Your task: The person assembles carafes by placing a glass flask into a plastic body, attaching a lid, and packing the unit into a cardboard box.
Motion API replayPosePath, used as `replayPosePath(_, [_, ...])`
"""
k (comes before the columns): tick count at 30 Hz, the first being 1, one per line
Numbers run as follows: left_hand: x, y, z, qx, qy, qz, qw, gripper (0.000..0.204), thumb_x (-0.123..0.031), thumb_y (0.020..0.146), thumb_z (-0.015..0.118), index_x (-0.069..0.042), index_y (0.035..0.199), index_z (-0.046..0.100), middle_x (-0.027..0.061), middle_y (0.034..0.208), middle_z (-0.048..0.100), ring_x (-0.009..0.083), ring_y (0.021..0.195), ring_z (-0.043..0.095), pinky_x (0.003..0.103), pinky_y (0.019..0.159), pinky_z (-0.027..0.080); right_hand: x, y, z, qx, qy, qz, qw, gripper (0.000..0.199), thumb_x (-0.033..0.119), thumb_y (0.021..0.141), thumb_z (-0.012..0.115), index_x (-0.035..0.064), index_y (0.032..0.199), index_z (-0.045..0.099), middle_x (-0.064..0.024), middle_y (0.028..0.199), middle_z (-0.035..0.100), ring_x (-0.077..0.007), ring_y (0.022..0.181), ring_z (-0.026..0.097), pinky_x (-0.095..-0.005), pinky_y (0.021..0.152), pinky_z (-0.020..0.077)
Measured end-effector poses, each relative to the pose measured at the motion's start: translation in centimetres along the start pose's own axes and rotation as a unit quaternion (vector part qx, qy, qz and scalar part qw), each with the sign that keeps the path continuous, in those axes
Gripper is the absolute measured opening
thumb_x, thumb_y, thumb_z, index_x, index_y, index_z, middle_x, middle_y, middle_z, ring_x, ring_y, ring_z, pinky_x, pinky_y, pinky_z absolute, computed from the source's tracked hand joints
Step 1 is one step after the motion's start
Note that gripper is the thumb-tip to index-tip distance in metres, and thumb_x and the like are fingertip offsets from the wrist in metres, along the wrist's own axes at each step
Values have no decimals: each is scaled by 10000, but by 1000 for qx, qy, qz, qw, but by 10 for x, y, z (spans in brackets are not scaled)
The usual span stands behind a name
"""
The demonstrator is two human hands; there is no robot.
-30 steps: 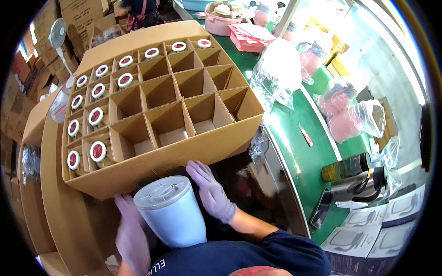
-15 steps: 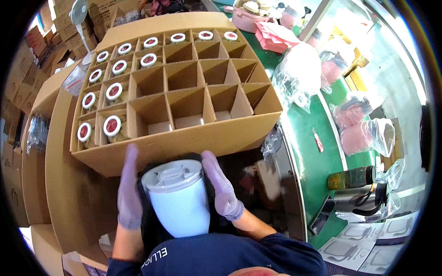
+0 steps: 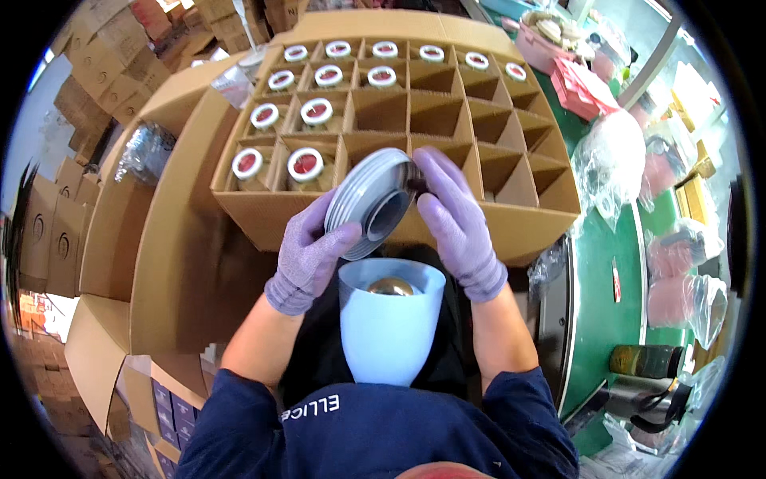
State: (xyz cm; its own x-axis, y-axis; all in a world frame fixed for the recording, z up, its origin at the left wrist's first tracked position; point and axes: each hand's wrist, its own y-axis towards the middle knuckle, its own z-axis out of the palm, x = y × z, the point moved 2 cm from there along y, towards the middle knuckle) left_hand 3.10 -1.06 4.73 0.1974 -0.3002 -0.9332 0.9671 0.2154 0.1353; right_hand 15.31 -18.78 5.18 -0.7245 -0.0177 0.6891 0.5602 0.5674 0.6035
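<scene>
A grey ridged lid [image 3: 369,199] is held up on its edge, its underside with a round collar turned to the right. My left hand [image 3: 307,251] grips it by the lower left rim, thumb across the underside. My right hand [image 3: 459,219] is closed at the lid's right edge, thumb and fingers around a small dark thing that I cannot make out. Below, the light blue tapered container [image 3: 388,335] stands uncovered between my legs, with a shiny metallic dome [image 3: 391,287] inside. Both hands wear thin lilac gloves.
Ahead stands a divided carton [image 3: 383,209] with several white-lidded jars [image 3: 305,164] in its left and far cells. On the right, a green table [image 3: 594,319] carries a cutter [image 3: 616,281], a dark bottle [image 3: 648,361] and plastic bags. Open cartons [image 3: 171,239] are at the left.
The lid has come off the blue container and is up in my left hand. My right hand has moved up to the lid's edge. The view has shifted left.
</scene>
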Motion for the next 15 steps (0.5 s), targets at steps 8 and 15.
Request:
replayPosePath(8, [-19, 2, 10, -94, -5, 105, 990, 607, -101, 908, 641, 65, 1458, 445, 123, 1283, 636, 173, 1149, 602, 306, 1020, 460, 32, 24, 14, -29, -71, 36, 996, 381, 152, 888, 676, -36, 1217, 636, -250, 1061, 647, -324, 974, 680, -393, 849, 548])
replayPosePath(15, [-27, 2, 20, -70, 9, 146, 987, 744, -122, 865, 687, 56, 1513, 369, 168, 1389, 573, 232, 1243, 579, 342, 1080, 427, 20, 30, 19, -95, -1, 15, 995, 582, 352, 866, 780, -43, 1255, 601, -110, 675, 668, -215, 633, 684, -332, 603, 544])
